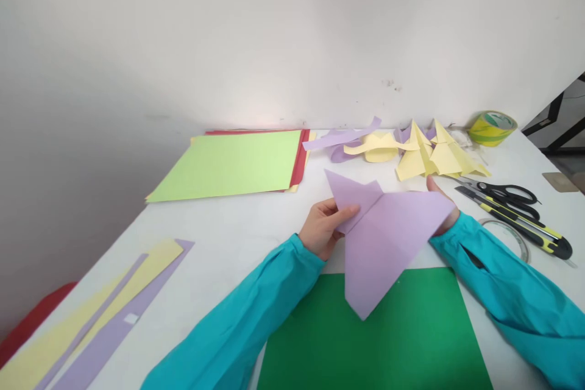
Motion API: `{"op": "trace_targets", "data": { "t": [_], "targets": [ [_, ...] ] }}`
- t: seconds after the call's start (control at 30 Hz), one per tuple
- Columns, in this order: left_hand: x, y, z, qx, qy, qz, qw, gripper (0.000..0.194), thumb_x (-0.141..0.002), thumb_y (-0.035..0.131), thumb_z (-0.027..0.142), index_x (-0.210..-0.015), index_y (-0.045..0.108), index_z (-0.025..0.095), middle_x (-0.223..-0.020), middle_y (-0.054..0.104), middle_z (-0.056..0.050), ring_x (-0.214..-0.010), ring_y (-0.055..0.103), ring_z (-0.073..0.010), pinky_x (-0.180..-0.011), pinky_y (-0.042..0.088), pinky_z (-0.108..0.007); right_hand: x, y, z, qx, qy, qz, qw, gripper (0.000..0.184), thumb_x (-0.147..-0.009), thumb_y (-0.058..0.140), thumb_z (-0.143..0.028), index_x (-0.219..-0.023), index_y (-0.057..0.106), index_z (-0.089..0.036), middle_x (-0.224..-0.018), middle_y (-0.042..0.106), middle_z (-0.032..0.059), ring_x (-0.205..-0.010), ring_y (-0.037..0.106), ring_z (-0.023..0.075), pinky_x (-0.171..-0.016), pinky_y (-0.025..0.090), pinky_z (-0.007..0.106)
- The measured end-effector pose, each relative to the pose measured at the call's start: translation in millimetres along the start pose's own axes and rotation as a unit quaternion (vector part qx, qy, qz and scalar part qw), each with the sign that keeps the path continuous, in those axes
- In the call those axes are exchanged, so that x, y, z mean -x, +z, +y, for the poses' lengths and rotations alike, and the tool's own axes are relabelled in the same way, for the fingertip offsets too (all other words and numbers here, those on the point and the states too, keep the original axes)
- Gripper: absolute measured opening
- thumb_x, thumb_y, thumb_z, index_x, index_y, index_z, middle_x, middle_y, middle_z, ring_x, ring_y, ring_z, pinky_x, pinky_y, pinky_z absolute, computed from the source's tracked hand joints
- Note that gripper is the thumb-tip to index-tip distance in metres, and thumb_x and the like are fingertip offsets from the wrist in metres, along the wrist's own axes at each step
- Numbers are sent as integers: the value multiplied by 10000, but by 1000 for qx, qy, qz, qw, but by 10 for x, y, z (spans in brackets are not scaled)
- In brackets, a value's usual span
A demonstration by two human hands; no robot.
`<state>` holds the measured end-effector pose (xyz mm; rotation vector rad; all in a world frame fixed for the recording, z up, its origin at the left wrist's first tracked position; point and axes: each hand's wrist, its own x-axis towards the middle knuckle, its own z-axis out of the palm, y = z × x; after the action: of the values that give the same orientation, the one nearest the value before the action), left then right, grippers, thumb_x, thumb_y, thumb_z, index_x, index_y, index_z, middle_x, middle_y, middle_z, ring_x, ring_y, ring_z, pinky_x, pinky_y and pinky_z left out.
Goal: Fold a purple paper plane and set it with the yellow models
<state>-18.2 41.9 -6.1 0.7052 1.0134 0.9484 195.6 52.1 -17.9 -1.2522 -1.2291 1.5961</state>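
Note:
A folded sheet of purple paper [388, 237] is held up above the table, with a pointed tip at the upper left and another at the bottom. My left hand [325, 225] is closed on its left folded flap, thumb on top and fingers curled behind. My right hand [445, 216] is behind the paper's right corner, its thumb stretched upward and apart from the sheet. The paper hides the other fingers of that hand. Beneath the folded paper lies a dark green mat [375, 347].
Light green sheets [228, 164] over red ones lie at the back left. Folded yellow paper shapes [439, 155], paper strips [342, 135] and a tape roll [493, 128] line the wall. Scissors [509, 195], a utility knife [525, 225] and a clear ring [507, 234] lie right; yellow and purple strips [114, 317] lie left.

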Motion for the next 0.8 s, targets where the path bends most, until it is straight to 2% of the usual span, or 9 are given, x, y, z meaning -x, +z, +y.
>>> {"op": "trace_targets", "data": {
  "t": [0.1, 0.2, 0.27, 0.33, 0.47, 0.63, 0.67, 0.73, 0.8],
  "targets": [
    [-17, 21, 6, 62, 24, 52, 996, 328, -525, 780, 231, -819, 674, 133, -770, 701, -49, -657, 638, -181, -549, 519, -261, 16, 8, 43, -78, 1, 25, 997, 760, -674, 178, -789, -1010, 537, -210, -880, 660, 82, -788, 624, 218, -619, 461, 327],
    [-20, 39, 3, 101, 37, 80, 991, 347, -515, 777, 188, -837, 663, 128, -789, 702, -55, -720, 647, -198, -609, 530, -276, 61, 50, 81, -53, 6, -34, 998, 948, -610, 50, -842, -1093, 518, -175, -968, 643, 126, -879, 611, 245, -679, 463, 365],
    [-17, 47, -3, 116, 42, 93, 988, 357, -519, 770, 172, -855, 658, 129, -801, 703, -55, -747, 647, -201, -637, 532, -282, 89, 85, 103, -57, 7, -74, 996, 915, -565, 237, -864, -1070, 541, -164, -960, 649, 131, -886, 610, 259, -723, 463, 389],
    [-13, 53, -10, 118, 40, 90, 988, 357, -528, 762, 169, -866, 656, 132, -813, 703, -55, -771, 644, -204, -657, 531, -291, 104, 119, 131, -69, -8, -77, 995, 722, -539, 568, -711, -1015, 571, -168, -942, 660, 112, -873, 615, 253, -761, 463, 393],
    [-13, 55, -21, 104, 22, 58, 993, 340, -509, 758, 139, -833, 661, 107, -857, 696, -84, -824, 629, -219, -669, 526, -291, 76, 135, 166, -59, -50, -21, 997, 506, -523, 772, -344, -959, 597, -158, -937, 666, 86, -853, 618, 235, -773, 482, 385],
    [4, 56, -34, 84, -8, 67, 994, 282, -557, 736, 131, -826, 654, 108, -850, 685, -88, -685, 625, -174, -521, 520, -250, 53, 60, -10, 28, -39, 141, 989, 597, -588, 693, -465, -1060, 511, -148, -912, 650, 109, -809, 619, 251, -721, 493, 422],
    [13, 61, -41, 83, -14, 72, 994, 282, -570, 728, 127, -841, 650, 111, -843, 684, -84, -661, 625, -169, -511, 524, -255, 94, 71, -77, 95, -73, 196, 973, 647, -616, 656, -491, -1130, 460, -151, -977, 627, 129, -873, 602, 266, -748, 479, 444],
    [37, 81, -59, 85, -28, 81, 993, 301, -591, 712, 117, -884, 640, 120, -838, 681, -75, -634, 628, -167, -516, 540, -278, 239, 149, -216, 310, -196, 286, 885, 680, -651, 627, -471, -1198, 411, -130, -1154, 526, 182, -1059, 499, 303, -853, 413, 484],
    [67, 112, -81, 88, -42, 82, 992, 326, -609, 696, 106, -927, 629, 134, -842, 681, -68, -628, 634, -169, -531, 553, -296, 431, 284, -321, 517, -297, 196, 779, 566, -730, 571, -408, -1206, 435, -133, -1227, 475, 179, -1153, 411, 307, -944, 322, 498]
  ]
}}
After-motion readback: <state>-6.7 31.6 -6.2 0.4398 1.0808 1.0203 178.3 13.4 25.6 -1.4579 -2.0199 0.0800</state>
